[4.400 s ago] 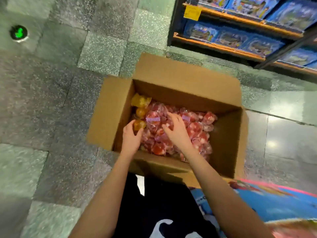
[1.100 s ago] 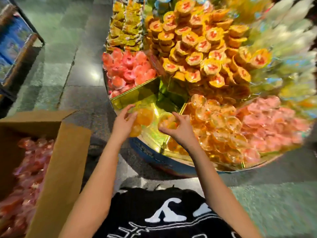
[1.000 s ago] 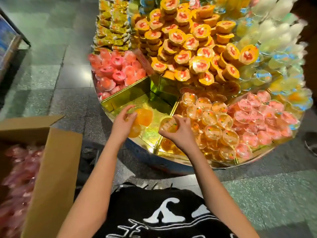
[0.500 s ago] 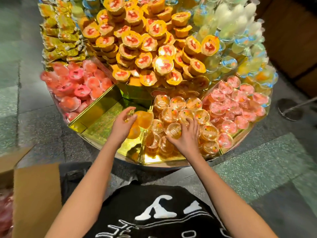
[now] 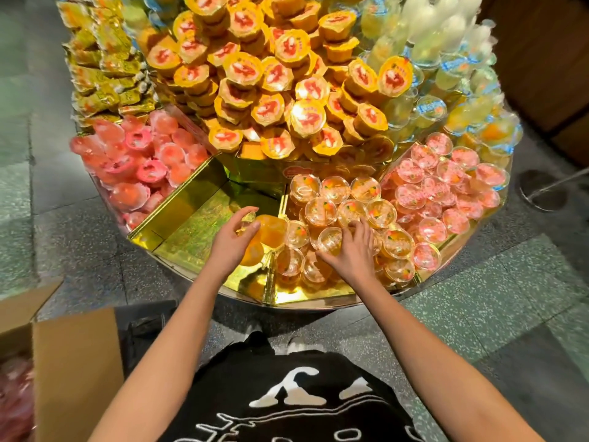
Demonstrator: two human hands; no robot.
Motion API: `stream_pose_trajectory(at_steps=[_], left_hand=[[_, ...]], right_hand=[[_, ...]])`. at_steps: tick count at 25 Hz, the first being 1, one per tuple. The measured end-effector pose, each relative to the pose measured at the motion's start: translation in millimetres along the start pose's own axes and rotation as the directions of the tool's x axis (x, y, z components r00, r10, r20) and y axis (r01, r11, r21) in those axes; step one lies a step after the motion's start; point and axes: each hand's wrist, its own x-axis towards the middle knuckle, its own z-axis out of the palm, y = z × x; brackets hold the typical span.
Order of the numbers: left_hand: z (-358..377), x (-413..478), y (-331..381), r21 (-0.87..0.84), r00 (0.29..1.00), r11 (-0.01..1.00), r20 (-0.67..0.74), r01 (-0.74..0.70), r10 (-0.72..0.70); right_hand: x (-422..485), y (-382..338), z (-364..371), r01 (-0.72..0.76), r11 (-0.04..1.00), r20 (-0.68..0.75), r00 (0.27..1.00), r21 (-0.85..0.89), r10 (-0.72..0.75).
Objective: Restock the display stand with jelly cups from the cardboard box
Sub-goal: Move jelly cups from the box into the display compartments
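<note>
Restocking the display stand (image 5: 302,304)
The left hand (image 5: 232,247) grips orange jelly cups (image 5: 271,230); the right hand (image 5: 354,252), fingers spread, seemingly presses stacked cups (image 5: 320,211).

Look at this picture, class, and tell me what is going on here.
A person is restocking a round stand with jelly cups. The left hand grips orange cups above the divider beside a bare gold compartment. The right hand rests on the packed cups in the next compartment. The open box sits on the floor at lower left.
</note>
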Motion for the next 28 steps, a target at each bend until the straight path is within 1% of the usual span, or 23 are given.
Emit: stream_pose_trajectory(at_steps=[4, 9, 14, 16, 18, 19, 20, 21, 23, 25, 27, 28], left_hand=[[-4, 3, -3, 0.009, 1.0, 1.0, 0.007, -0.01, 0.01], [-9, 6, -10, 0.039, 0.999, 0.999, 0.032, -0.032, 0.031], [-7, 8, -9, 0.041, 0.998, 0.999, 0.059, -0.032, 0.029], [-5, 9, -7, 0.035, 0.997, 0.999, 0.069, -0.03, 0.027], [-2, 10, -5, 0.036, 0.995, 0.999, 0.091, -0.033, 0.029], [-1, 10, -4, 0.032, 0.993, 0.999, 0.114, -0.035, 0.031], [0, 9, -2, 0.024, 0.989, 0.999, 0.142, -0.038, 0.034], [2, 8, 0, 0.012, 0.984, 0.999, 0.175, -0.042, 0.039], [5, 7, 5, -0.015, 0.964, 0.999, 0.261, -0.052, 0.054], [11, 5, 12, -0.035, 0.933, 0.998, 0.352, -0.059, 0.068], [15, 4, 12, -0.04, 0.91, 0.997, 0.406, -0.068, 0.078], [16, 4, 11, -0.042, 0.907, 0.996, 0.413, -0.074, 0.084]], right_hand=[[5, -7, 4, -0.011, 1.0, -0.012, 1.0, -0.006, 0.011], [1, -12, 12, -0.021, 0.999, -0.087, 0.996, 0.048, 0.025], [7, -8, 9, -0.047, 0.998, -0.072, 0.996, 0.044, 0.05], [4, -8, 7, -0.059, 0.995, -0.06, 0.996, 0.082, 0.064], [-3, -13, 0, -0.054, 0.979, -0.088, 0.994, 0.197, 0.072], [-8, -16, -5, -0.055, 0.952, -0.093, 0.992, 0.301, 0.087], [-15, -22, -11, -0.054, 0.9, -0.074, 0.993, 0.433, 0.096], [-21, -28, -18, -0.053, 0.822, -0.024, 0.996, 0.566, 0.08], [-33, -41, -25, -0.074, 0.657, 0.125, 0.992, 0.75, -0.031], [-41, -46, -24, -0.129, 0.506, 0.223, 0.966, 0.853, -0.129], [-45, -47, -22, -0.214, 0.346, 0.27, 0.955, 0.913, -0.123], [-46, -47, -21, -0.249, 0.286, 0.291, 0.95, 0.925, -0.113]])
